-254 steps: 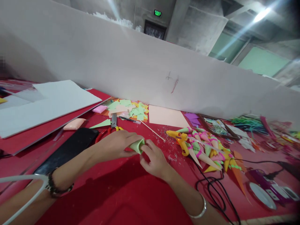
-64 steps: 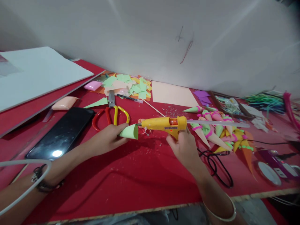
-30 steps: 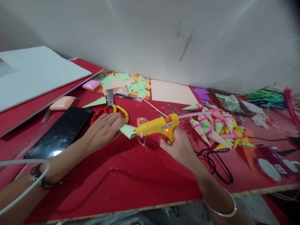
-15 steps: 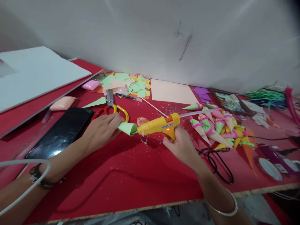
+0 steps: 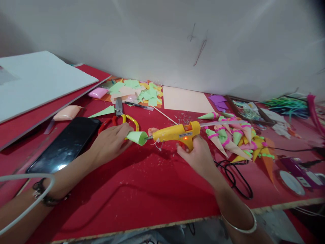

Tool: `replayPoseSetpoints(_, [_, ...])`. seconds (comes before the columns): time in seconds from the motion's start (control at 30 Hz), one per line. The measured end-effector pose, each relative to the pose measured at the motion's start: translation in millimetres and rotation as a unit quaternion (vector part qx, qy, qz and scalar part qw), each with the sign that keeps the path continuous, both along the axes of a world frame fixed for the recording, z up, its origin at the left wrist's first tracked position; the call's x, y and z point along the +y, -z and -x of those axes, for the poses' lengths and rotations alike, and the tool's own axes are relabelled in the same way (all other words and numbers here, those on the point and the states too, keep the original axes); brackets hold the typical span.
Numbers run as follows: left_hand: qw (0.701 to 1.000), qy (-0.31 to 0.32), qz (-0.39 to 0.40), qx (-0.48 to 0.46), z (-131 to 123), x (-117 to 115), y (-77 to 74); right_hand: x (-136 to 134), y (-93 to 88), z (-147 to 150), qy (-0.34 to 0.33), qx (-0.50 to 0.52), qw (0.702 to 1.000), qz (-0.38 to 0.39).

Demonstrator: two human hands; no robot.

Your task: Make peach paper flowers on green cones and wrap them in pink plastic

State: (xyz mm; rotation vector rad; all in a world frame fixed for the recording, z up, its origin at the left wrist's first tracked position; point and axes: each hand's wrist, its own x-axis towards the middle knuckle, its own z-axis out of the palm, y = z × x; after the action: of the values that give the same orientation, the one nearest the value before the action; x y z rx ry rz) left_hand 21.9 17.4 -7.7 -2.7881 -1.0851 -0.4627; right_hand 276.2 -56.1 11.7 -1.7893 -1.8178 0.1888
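My left hand (image 5: 114, 139) is closed on a light green paper cone (image 5: 137, 137), whose wide mouth faces right. In my right hand (image 5: 195, 156) is a yellow hot glue gun (image 5: 175, 133) with a lit orange light and a clear glue stick (image 5: 223, 122) out of its back. The gun's metal nozzle is at the cone's mouth; I cannot tell whether it touches the paper. Just behind the left hand lie scissors (image 5: 132, 121) with red and yellow handles. A small peach paper roll (image 5: 153, 131) sits behind the gun, partly hidden.
Many trimmed paper cones (image 5: 237, 137) are heaped at the right, beside a black cable (image 5: 236, 183). A black phone (image 5: 66, 145) lies at the left. Green and peach paper scraps (image 5: 142, 91), a peach sheet (image 5: 188, 99) and a purple power strip (image 5: 302, 173) are also on the red table.
My right hand has drawn the glue gun a little to the right, so more of its nozzle shows outside the cone. The cone has turned slightly; the left hand stays nearly in place.
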Motion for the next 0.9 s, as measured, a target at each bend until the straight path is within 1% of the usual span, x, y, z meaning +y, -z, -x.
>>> replayPoseSetpoints(0.13, [0.998, -0.019, 0.055, -0.009, -2.1, -1.2, -0.7, -0.1, 0.9, -1.3, 0.01, 0.013, 0.999, -0.036])
replayPoseSetpoints(0.27, [0.992, -0.044, 0.113, -0.031, -2.9, -2.6, 1.2, 0.6, 3.1, -2.9, 0.014, 0.009, 0.999, -0.051])
replayPoseSetpoints(0.47, [0.99, -0.059, 0.117, -0.06, -3.5, -2.3, 1.3, 5.4, 5.4, -11.5, 0.041, -0.028, 0.996, -0.071])
replayPoseSetpoints(0.6, [0.986, -0.083, 0.139, -0.031, -5.5, -2.8, -1.1, 13.3, 9.1, -30.7, 0.081, -0.031, 0.993, -0.085])
replayPoseSetpoints(0.67, [0.986, -0.076, 0.151, -0.005, -6.1, -3.7, -2.2, 17.6, 12.1, -41.5, 0.099, -0.033, 0.992, -0.077])
replayPoseSetpoints(0.77, [0.983, -0.056, 0.17, 0.03, -6.1, -5.4, -3.1, 22.6, 17.7, -53.0, 0.113, -0.052, 0.991, -0.044])
replayPoseSetpoints(0.9, [0.976, -0.003, 0.21, 0.065, -5.5, -6.5, -1.0, 26.2, 25.5, -58.5, 0.133, -0.078, 0.988, 0.001])
